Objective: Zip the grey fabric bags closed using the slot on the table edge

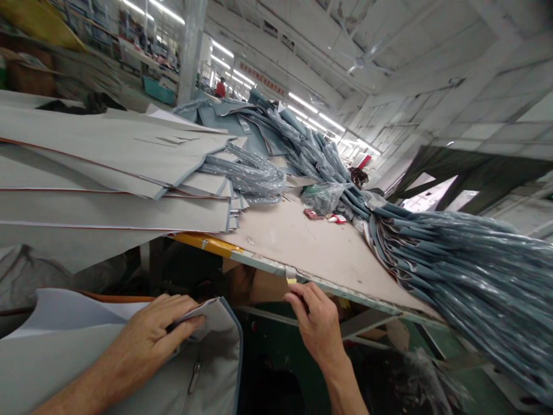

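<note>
My left hand [166, 323] is closed on the upper edge of a grey fabric piece [216, 357], thumb on one side and fingers on the other. Blue-grey binding runs along that piece's right side, and a zipper [194, 377] shows below my hand. At the front edge of the table [276, 230], the fingers of my right hand [315, 317] are pinched at the lower end of a small strip [291, 276], pale above and yellow at the bottom. The strip's upper end lies against the table edge; whether it is stuck there I cannot tell.
Stacked grey fabric panels [108, 161] cover the table's left part and overhang its front. Plastic-wrapped blue-grey bundles [466, 265] lie along the right side. Beyond the strip are a clear plastic bag [324, 197] and a small red-and-white item [337, 219]. Yellow tape [207, 244] covers some edge.
</note>
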A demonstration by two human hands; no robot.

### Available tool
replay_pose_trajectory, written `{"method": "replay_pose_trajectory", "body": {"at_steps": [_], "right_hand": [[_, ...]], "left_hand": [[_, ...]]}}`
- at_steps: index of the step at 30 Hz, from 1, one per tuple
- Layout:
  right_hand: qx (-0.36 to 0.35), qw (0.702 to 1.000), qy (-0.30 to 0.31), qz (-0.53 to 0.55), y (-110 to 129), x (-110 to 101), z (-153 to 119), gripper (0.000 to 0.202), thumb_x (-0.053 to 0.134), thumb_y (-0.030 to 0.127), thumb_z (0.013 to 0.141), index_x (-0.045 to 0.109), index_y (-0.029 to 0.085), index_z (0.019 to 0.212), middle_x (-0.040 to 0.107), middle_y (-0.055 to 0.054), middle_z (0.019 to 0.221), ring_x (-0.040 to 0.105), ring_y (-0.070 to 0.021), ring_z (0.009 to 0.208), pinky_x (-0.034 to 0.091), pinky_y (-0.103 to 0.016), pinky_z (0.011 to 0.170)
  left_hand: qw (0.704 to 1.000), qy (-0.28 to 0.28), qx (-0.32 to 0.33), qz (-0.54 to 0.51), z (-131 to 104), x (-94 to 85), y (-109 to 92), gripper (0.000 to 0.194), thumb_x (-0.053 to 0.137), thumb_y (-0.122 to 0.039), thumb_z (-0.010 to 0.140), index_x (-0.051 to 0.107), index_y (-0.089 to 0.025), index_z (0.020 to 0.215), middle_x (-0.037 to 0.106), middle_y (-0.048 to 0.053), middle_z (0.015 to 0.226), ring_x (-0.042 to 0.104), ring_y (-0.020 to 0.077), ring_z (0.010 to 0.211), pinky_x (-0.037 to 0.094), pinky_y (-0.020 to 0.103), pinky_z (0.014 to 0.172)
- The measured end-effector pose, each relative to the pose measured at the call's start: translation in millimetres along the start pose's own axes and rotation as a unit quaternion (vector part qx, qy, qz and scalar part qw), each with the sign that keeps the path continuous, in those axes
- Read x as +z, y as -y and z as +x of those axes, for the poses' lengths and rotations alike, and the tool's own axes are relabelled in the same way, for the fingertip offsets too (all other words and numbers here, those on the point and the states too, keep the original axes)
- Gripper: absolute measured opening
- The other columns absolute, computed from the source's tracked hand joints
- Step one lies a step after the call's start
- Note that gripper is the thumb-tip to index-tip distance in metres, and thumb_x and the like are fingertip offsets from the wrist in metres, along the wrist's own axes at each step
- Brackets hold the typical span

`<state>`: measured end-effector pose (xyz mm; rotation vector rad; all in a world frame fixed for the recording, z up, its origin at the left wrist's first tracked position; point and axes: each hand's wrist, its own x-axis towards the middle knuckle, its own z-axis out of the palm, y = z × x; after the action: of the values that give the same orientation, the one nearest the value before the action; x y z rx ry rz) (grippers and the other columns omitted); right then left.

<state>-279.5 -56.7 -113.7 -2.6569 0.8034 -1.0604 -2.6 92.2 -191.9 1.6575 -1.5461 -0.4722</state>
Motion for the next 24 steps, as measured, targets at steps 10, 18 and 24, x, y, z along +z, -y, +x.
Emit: {"method": "replay_pose_trajectory", "body": {"at_steps": [10,18,24], "right_hand": [[0.019,1.000,-0.023,0.005,-8.3,3.6,4.8,0.008,0.063,0.023,0.099,0.070,0.019,0.099,0.070,-0.001,0.084,0.068,-0.0142,0.074,0.051,-0.023,0.070],[-0.019,0.996,-0.088,-0.002,29.5,7.4,-4.7,0.029,0.069,0.029,0.094,0.064,0.021,0.121,0.065,-0.001,0.083,0.058,-0.0123,0.056,0.052,-0.023,0.056],[0.160,0.937,-0.012,0.310,88.1,59.0,76.1,0.027,0.065,0.037,0.091,0.071,0.017,0.109,0.066,-0.001,0.075,0.064,-0.0145,0.063,0.053,-0.021,0.052]], "left_hand": [[0.999,-0.036,-0.008,-0.034,-1.4,2.3,0.0,0.029,0.061,-0.052,0.089,0.076,-0.027,0.083,0.073,-0.003,0.081,0.063,0.0196,0.079,0.041,0.026,0.078],[0.999,0.028,-0.031,-0.024,-0.8,-6.5,-13.1,0.027,0.049,-0.038,0.096,0.069,-0.024,0.083,0.071,-0.001,0.086,0.060,0.0204,0.086,0.039,0.029,0.081],[0.998,0.038,-0.041,-0.014,-2.0,-3.7,-6.0,0.031,0.045,-0.042,0.095,0.060,-0.021,0.078,0.069,0.001,0.085,0.060,0.0212,0.085,0.038,0.030,0.080]]}}
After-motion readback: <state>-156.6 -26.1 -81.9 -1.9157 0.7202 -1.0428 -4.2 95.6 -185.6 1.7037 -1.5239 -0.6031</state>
